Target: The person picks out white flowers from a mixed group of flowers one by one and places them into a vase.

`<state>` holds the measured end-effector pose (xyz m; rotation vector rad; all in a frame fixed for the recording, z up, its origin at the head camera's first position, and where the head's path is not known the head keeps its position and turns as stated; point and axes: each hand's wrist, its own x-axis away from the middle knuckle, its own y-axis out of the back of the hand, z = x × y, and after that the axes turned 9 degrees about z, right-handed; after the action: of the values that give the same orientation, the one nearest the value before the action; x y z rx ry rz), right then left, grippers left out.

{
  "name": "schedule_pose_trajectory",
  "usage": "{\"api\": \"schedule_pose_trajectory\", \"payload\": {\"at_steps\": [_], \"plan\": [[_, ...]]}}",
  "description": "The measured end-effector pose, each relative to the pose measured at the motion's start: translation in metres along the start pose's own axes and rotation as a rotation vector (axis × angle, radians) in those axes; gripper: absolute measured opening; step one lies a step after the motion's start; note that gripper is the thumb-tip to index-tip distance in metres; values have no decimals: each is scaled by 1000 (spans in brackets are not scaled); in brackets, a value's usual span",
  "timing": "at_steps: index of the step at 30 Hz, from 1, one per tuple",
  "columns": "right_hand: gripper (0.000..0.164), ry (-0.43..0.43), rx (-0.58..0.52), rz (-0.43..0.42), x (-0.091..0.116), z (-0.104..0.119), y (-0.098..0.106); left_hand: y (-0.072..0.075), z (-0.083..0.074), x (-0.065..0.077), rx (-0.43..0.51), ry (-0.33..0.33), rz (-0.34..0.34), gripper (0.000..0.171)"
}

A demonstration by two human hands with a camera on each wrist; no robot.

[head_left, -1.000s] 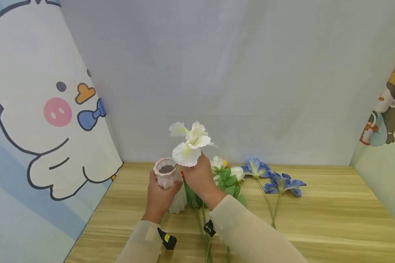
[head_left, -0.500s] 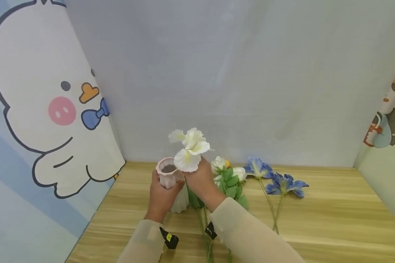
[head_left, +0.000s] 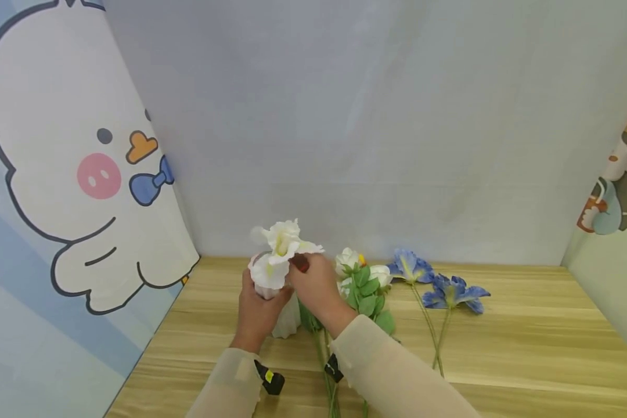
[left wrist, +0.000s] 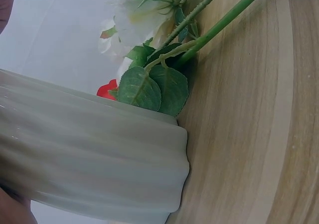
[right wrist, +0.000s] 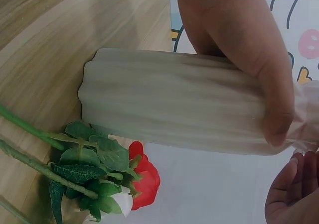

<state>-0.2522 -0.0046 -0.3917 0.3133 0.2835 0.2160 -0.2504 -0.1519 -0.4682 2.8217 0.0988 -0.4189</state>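
Observation:
A pale ribbed vase [head_left: 286, 322] stands upright on the table, and my left hand [head_left: 256, 319] grips it round its upper part. In the right wrist view the left hand's thumb [right wrist: 279, 109] lies across the vase's side. My right hand [head_left: 321, 290] pinches a white iris [head_left: 282, 241] just below its bloom, close beside the vase's mouth. The bloom covers most of that mouth, so how the stem sits in the vase is hidden. In the right wrist view, the curled fingers of the right hand [right wrist: 291, 196] are near the vase's neck.
Right of the vase lie white roses [head_left: 378, 276] with green leaves [head_left: 367, 290] and long stems. A red rose [right wrist: 144, 179] lies by the vase's base. Two blue irises [head_left: 451, 293] rest farther right on the wooden table [head_left: 533, 342]. A grey backdrop [head_left: 386, 128] stands behind.
My right hand has lowered the white iris and brought it left, so its bloom now hangs over the vase's mouth. The left hand keeps its grip on the vase.

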Motion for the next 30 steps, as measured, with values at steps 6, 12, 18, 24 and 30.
{"api": "schedule_pose_trajectory", "payload": {"at_steps": [6, 12, 18, 24, 30], "plan": [[16, 2, -64, -4, 6, -3, 4, -1, 2, -1, -48, -15, 15, 71], [9, 25, -20, -56, 9, -7, 11, -1, -1, 1, -82, 125, 14, 64], [13, 91, -61, -82, 14, -5, 24, 0, -2, 1, -115, 140, -1, 66], [20, 65, -123, -86, 25, -2, 51, 1, -2, 1, -126, 162, 6, 68], [27, -9, -156, -95, 36, -9, 76, 1, -2, 1, -93, 156, 16, 68]]}}
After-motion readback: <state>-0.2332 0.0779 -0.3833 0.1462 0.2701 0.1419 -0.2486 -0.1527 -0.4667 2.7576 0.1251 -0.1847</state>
